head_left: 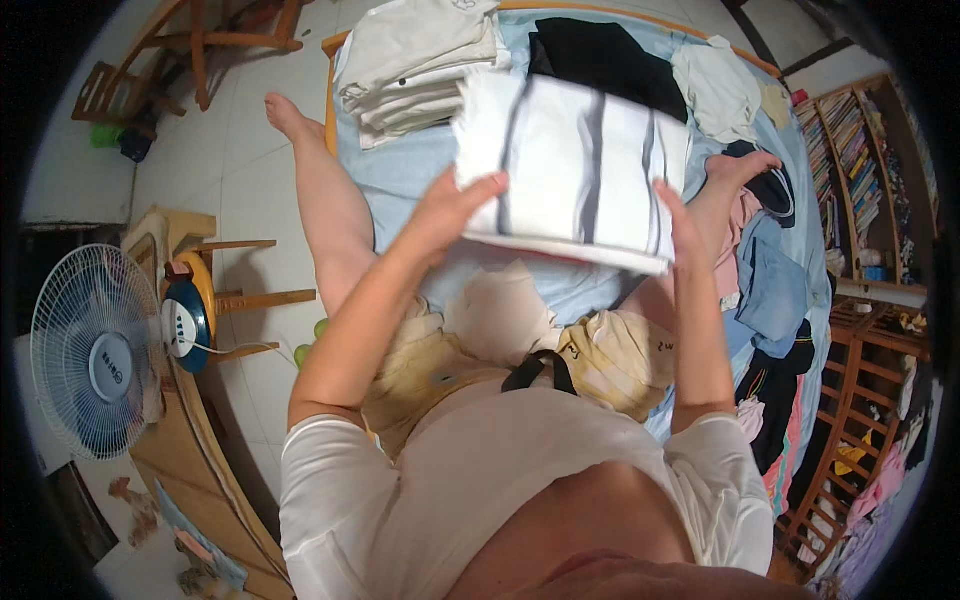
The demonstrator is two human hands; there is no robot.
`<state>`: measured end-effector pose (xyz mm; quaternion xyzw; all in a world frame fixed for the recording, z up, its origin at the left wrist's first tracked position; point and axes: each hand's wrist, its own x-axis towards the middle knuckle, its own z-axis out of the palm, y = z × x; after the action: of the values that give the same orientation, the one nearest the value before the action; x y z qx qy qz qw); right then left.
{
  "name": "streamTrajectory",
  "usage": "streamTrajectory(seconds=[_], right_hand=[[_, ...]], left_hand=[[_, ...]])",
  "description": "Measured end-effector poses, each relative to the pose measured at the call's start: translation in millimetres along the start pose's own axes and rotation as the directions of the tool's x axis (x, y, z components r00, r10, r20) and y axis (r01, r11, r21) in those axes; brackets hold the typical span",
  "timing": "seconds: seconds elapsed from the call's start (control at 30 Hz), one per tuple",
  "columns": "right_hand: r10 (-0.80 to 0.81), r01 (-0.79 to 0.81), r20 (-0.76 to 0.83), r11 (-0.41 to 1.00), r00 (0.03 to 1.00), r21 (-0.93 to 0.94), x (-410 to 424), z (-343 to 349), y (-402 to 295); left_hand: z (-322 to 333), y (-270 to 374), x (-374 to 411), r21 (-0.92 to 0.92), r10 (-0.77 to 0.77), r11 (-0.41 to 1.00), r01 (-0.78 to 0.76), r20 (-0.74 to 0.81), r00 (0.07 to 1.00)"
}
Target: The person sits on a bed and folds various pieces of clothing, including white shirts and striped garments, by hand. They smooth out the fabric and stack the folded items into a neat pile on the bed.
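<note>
Between both hands I hold a folded white cloth with dark stripes [559, 165], raised over the light blue bed sheet [405, 176]. My left hand [457, 202] grips its left side, thumb on top. My right hand [679, 225] holds its right edge. The fingers beneath the cloth are hidden. Behind the cloth's left corner stands a stack of folded off-white clothes [420, 67]. Folded black clothing [607, 60] lies behind it, and a rumpled pale garment [716, 90] is at the far right. A crumpled off-white cloth [499, 311] lies between my legs.
An electric fan [101, 352] stands at the left, near a wooden stool [262, 301]. Blue denim [772, 277] and other loose clothes lie along the bed's right side. Beyond are a bookshelf [844, 150] and a slatted wooden rack [847, 390]. My legs are spread across the bed.
</note>
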<state>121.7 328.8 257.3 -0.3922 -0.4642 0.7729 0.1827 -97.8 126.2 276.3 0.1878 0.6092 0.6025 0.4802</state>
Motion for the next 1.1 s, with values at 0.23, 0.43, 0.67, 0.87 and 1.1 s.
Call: streamTrajectory(seconds=[0.23,0.43,0.67,0.87,1.1], right_hand=[[-0.309,0.352,0.284,0.929,0.908,-0.115,123.8,137.8,-127.3],[-0.176,0.221,0.229,0.957,0.957,-0.189,303.9,189.5,-87.5],[0.068,-0.038,0.252,0.992,0.965,-0.121,322.5,183.8,-9.6],[-0.062,0.072,0.107,0.994,0.992,-0.086,298.0,199.0,-6.9],[-0.066,0.075,0.124,0.995,0.99,-0.072,209.1,122.0,11.3]], left_hand=[[-122.1,127.1,75.3,-0.015,0.478,0.869,-0.494,-0.234,0.847],[-198.3,113.9,176.7,-0.107,0.197,0.964,-0.242,-0.325,0.925],[-205.4,31.7,201.9,-0.279,-0.038,0.957,-0.074,-0.376,0.926],[-207.3,25.3,200.9,-0.28,-0.021,0.953,-0.116,-0.444,0.896],[-285.1,-10.8,224.0,-0.228,-0.033,0.97,-0.088,-0.478,0.878]])
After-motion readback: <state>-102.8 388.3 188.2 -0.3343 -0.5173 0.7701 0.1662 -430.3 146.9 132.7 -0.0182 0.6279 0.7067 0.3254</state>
